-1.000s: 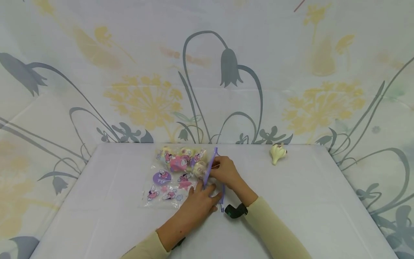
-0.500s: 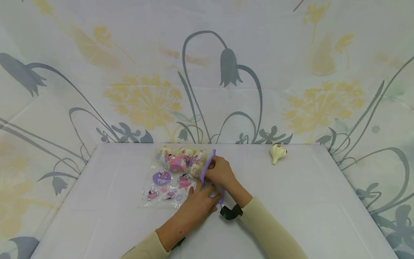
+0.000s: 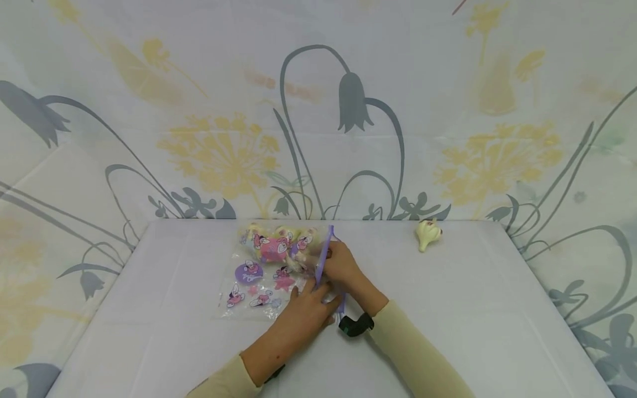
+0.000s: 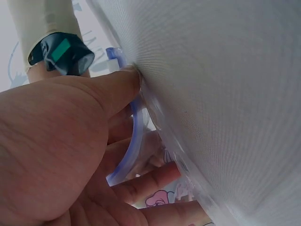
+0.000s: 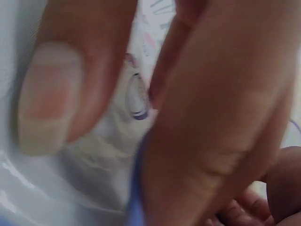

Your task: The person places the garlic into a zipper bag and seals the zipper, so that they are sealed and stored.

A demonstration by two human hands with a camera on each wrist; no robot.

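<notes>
A clear zip bag (image 3: 251, 301) with pink and purple cartoon prints lies on the table, its purple zip edge facing right. Several pale garlic bulbs (image 3: 297, 263) show through its upper part. My left hand (image 3: 306, 309) presses on the bag near the mouth, fingers spread; in the left wrist view its thumb (image 4: 124, 84) lies at the end of the purple zip (image 4: 134, 141). My right hand (image 3: 343, 265) reaches into the mouth, its fingertips behind the plastic. In the right wrist view the thumb (image 5: 51, 99) and fingers stand apart, with pale, blurred shapes beyond.
One more garlic bulb (image 3: 428, 235) lies on the white table (image 3: 473, 309) at the back right. A flower-printed cloth (image 3: 438, 110) hangs behind the table's back edge. A dark wrist camera (image 3: 356, 325) sits on the right wrist, close to the bag's front right corner.
My right hand has moved slightly left and deeper into the bag's mouth, and a garlic bulb near its fingers has shifted left inside. The left hand stays in place.
</notes>
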